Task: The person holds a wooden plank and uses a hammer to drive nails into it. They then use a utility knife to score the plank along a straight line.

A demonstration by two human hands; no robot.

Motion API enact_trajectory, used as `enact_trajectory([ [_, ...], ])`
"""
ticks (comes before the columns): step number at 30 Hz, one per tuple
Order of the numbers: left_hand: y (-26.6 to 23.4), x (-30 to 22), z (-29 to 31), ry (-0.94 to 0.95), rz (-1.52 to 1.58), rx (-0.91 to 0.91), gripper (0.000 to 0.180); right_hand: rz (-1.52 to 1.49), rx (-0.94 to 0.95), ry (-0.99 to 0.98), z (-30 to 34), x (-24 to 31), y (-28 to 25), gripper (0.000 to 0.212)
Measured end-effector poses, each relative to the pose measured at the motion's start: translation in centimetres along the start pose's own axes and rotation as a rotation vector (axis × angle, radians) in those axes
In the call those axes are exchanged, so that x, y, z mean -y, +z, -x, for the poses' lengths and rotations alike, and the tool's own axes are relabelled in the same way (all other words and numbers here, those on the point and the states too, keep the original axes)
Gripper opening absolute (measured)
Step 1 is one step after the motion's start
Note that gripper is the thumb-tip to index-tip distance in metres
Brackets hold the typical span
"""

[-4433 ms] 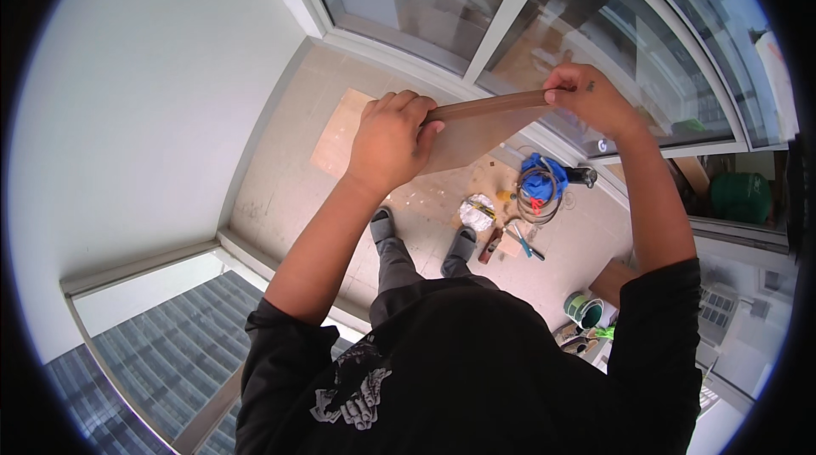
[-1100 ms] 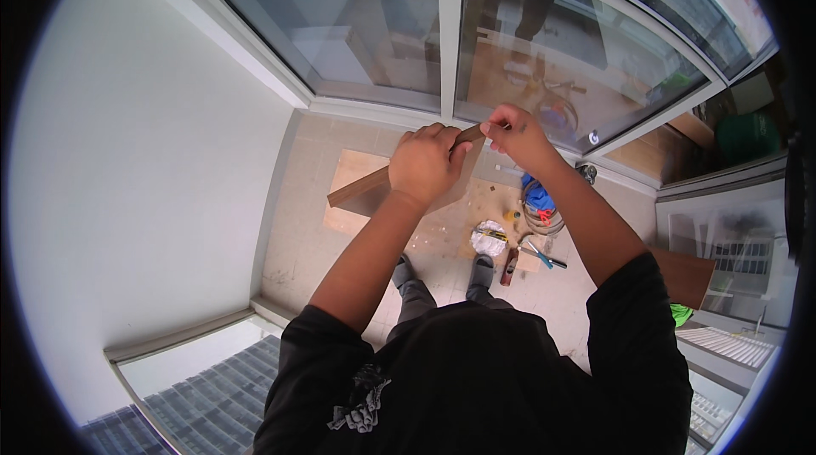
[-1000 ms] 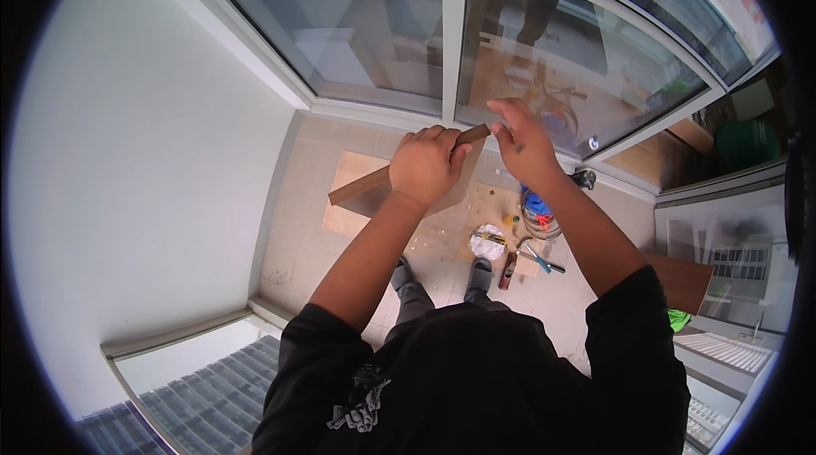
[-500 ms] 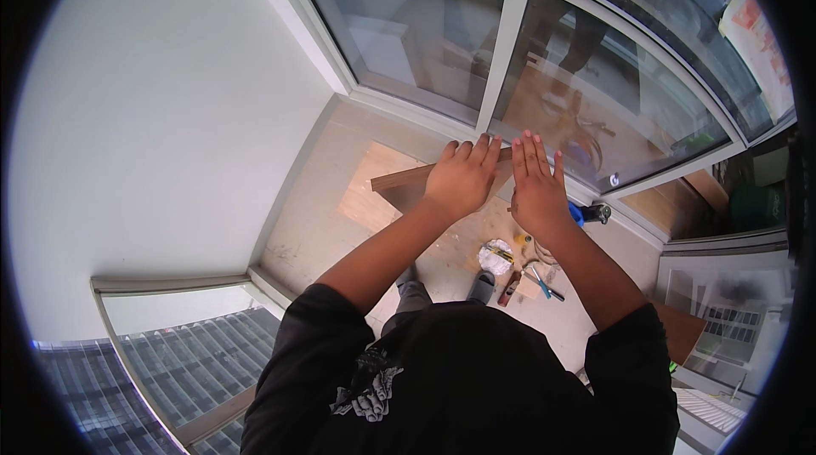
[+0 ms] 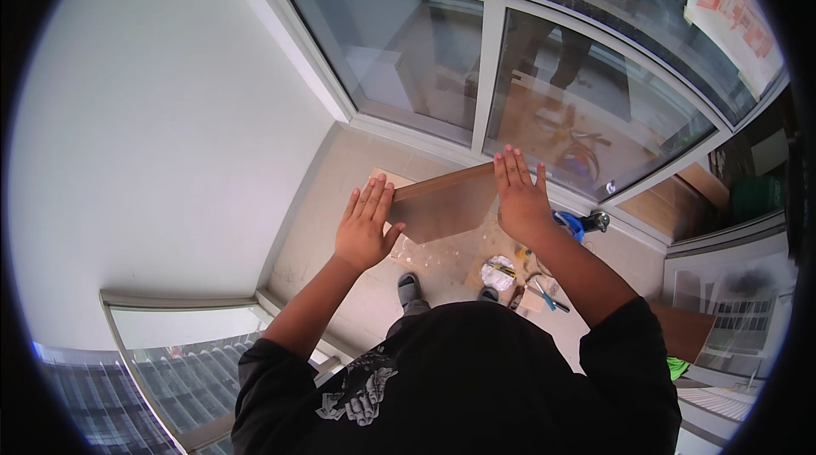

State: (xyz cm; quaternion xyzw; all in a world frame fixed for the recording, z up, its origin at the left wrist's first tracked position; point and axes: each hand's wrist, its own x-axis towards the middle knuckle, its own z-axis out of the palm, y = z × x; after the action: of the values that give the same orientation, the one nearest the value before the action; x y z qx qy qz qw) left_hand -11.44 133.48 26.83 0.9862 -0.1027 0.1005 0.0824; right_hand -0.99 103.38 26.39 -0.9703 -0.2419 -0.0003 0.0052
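Far to the left of both hands I see a pale wall (image 5: pixel 170 132); below it, lower left of the hands, a window frame (image 5: pixel 183 298) looks onto a ribbed grey roof (image 5: pixel 200 378). The left hand (image 5: pixel 364 230) is open, its 4 fingers straight and its thumb spread toward the brown board (image 5: pixel 446 208). That board spans the gap between the 2 hands, narrow edge up and broad face slanting down below them; from here I can't tell what its lower end rests on. The left hand lies at the board's left end, though I can't make out how firmly it touches. Just past those fingertips I catch a corner of a light wooden sheet (image 5: pixel 379 173) on the floor. Under the gap, nearer the body, is 1 slippered foot (image 5: pixel 409 287).

The right hand (image 5: pixel 522 204) is open too, fingers straight and pointing away, at the board's right end; its contact is equally hard for me to judge. Beneath it, toward the body, I have a white bundle (image 5: pixel 493 278) and a teal-handled tool (image 5: pixel 542 294). Just right of its wrist sits a blue item (image 5: pixel 568 222). Well right of both hands leans a reddish-brown panel (image 5: pixel 682 332), a bright green thing (image 5: pixel 677 367) below it.
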Motion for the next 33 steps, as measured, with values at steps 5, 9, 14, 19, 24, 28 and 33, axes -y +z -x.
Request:
enact_trajectory([
  [5,-1.0,-0.1,-2.2,-0.225,-0.082,-0.107,0.063,-0.066,0.017,0.028,-0.2,0.5,-0.8,0.074],
  [9,-1.9,-4.2,-9.4,0.091,0.231,-0.132,0.057,-0.027,0.043,0.046,0.3,0.3,-0.7,0.073],
  [14,0.8,-5.5,-11.9,0.027,0.258,0.365,0.048,-0.125,0.019,0.043,0.2,0.5,-1.8,0.067],
  [19,2.0,-4.3,-11.7,0.064,0.223,0.347,0.045,-0.329,-0.565,0.032,-6.8,2.4,-6.3,0.059],
  [24,2.3,-5.1,-12.3,0.124,0.200,0.298,0.046,-0.127,-0.357,0.160,-9.0,1.4,0.2,0.060],
  [28,2.9,-4.4,-11.7,0.170,0.168,0.232,0.048,-0.128,-0.438,0.240,-10.0,2.1,-3.3,0.061],
  [33,1.7,-4.7,-12.3,0.161,0.168,0.320,0.047,0.006,-0.404,0.282,-8.5,1.7,-0.1,0.059],
])
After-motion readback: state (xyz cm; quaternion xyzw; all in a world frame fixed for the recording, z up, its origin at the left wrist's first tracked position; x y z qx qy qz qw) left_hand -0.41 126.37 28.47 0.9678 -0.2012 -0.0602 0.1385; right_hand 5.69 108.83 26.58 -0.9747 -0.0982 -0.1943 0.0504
